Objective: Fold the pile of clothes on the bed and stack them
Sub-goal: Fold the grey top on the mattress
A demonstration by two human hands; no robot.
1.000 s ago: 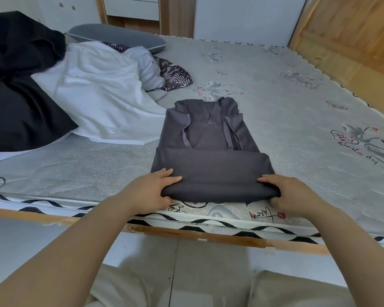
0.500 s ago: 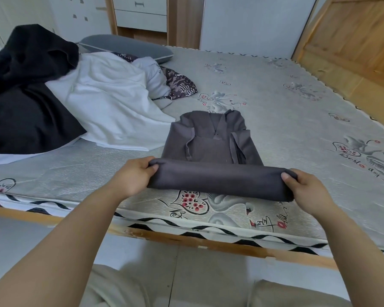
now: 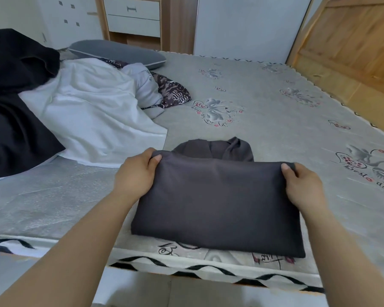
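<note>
Since the earlier frame I had carried the near folded edge of the dark grey garment (image 3: 217, 204) up and away from me, so that the flap covered most of the body and only the hood end showed beyond it. Position: garment lying flat on the mattress (image 3: 275, 103), at its near edge, directly in front of me. Left hand (image 3: 136, 173): pinching the far left corner of the flap, thumb on top. Right hand (image 3: 302, 185): pinching the far right corner likewise, thumb on top. Handling, by my estimate: soft, limp knit, light, not slippery, not fragile; it would sag wherever unsupported, so the two far corners seemed the sound places to hold, and the finished bundle would be best lifted from beneath at both short sides. Count: one garment in hand, folded to a rough rectangle. Unfolded pile at far left, at least four pieces distinguishable: one black garment (image 3: 13, 107), one white garment (image 3: 93, 120), one pale grey garment (image 3: 146, 89), one dark patterned piece (image 3: 173, 94); more could be hidden underneath. One grey pillow (image 3: 118, 53) behind the pile. Stacked items: none visible yet.
</note>
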